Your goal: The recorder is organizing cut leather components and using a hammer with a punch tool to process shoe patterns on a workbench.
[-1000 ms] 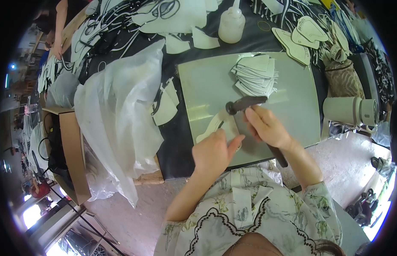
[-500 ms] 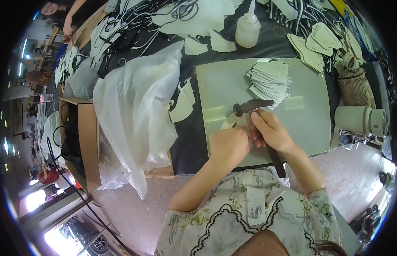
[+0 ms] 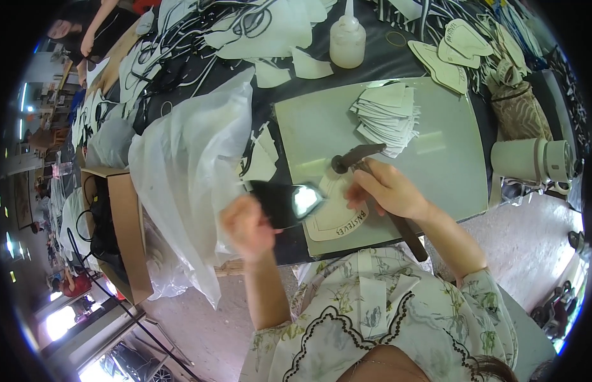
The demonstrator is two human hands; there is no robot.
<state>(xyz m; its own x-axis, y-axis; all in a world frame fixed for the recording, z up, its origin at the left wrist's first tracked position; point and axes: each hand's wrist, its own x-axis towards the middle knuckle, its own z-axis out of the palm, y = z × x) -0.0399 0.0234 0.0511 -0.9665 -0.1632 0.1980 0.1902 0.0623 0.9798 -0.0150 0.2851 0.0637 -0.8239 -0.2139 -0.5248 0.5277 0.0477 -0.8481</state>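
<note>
My left hand (image 3: 248, 229), slightly blurred, pinches a glossy black piece of sheet material (image 3: 280, 207) and holds it up over the board's left edge. A bright reflection sits on its right end. My right hand (image 3: 391, 189) is closed around a hammer (image 3: 413, 242), whose dark head points away from me and whose handle comes down toward my body. Under and beside my right fingers, a cream cut-out piece (image 3: 337, 226) with a curved outline and printed marks lies on the pale green board (image 3: 448, 178). Whether those fingertips touch it is unclear.
A fanned stack of white pieces (image 3: 388, 114) lies on the board, with a squeeze bottle (image 3: 347, 43) beyond it. Cream cut-outs (image 3: 439, 67) and a flask (image 3: 531, 159) are at right. A plastic bag (image 3: 188, 165) and cardboard box (image 3: 127, 235) stand left. Another person's arm (image 3: 98, 25) shows far left.
My left hand has moved left, away from my right hand, and the black piece now shows in it. The cream cut-out is uncovered. The hammer stays in my right hand.
</note>
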